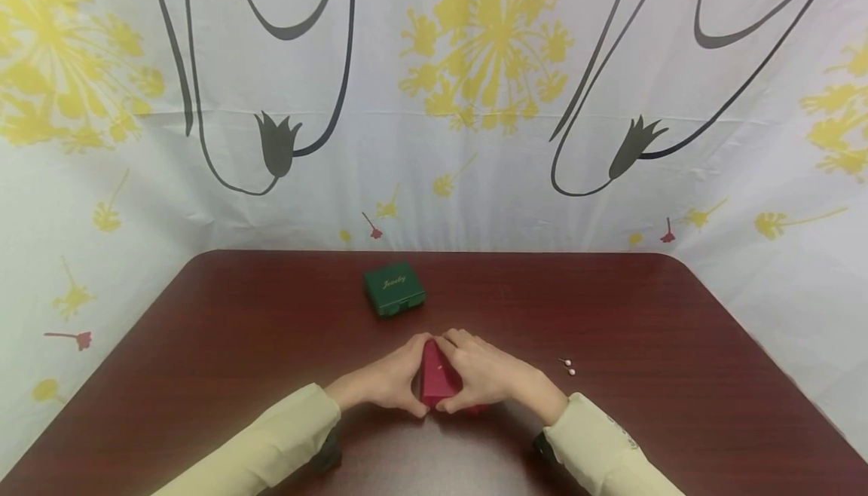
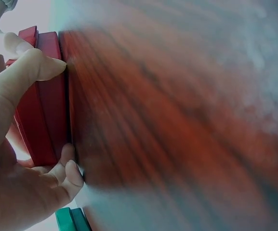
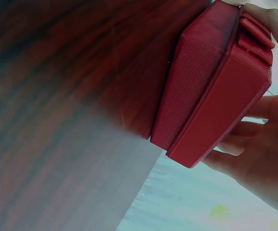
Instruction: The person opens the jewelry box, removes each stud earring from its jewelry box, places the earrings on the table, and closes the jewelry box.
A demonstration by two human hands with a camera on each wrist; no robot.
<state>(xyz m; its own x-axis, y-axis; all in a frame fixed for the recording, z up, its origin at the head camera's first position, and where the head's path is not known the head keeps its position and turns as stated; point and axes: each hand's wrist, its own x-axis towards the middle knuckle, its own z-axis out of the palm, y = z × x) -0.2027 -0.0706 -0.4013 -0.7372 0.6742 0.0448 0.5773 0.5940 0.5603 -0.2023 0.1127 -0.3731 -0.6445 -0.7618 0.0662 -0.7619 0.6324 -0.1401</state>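
Flanking the red lidded box (image 1: 439, 380), the left hand (image 1: 393, 377) and right hand (image 1: 490, 372) both touch it, fingers (image 2: 72, 173) part-curled, gripping its near and far edges.

A box (image 1: 438, 379) lies between hands (image 1: 398, 375) (image 1: 487, 369), case (image 1: 395, 289) behind, studs (image 1: 568, 362) right.

Head view from high and near, facing far and down across the worktop (image 1: 271, 330), wrist views low and close from left and right, sharing the red box (image 3: 218, 101)
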